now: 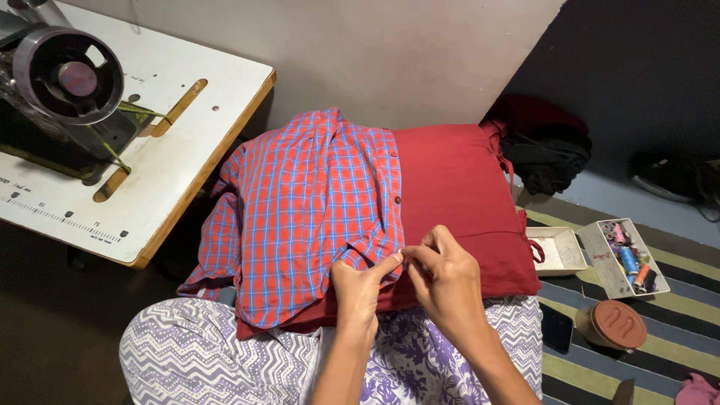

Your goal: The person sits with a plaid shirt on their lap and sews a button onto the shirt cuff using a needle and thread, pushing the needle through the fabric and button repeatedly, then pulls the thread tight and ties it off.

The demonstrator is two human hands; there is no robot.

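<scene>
Two hands are meeting at the lower edge of a red and blue checked shirt [315, 217], which is lying spread over a red cushion [457, 195] on the person's lap. Beyond the hands, a plain grey wall [390, 52] is rising behind the cushion, turning to a darker wall on the right. Far to the left of the hands, a white table [187, 135] with a wooden edge is carrying a sewing machine [64, 82]. To the right of the hands, a striped rug [675, 315] is covering the floor, with a dark bundle of cloth [544, 150] sitting at its far end. Nearer on that rug, an open white box [600, 259] is holding spools of thread, and a round brown lid [613, 324] is lying just below it. The left hand [360, 289] is pinching the shirt's hem between thumb and fingertips. The right hand [446, 274] is pinching close beside it, fingertips nearly touching the left; whether it is gripping a needle cannot be told.
</scene>
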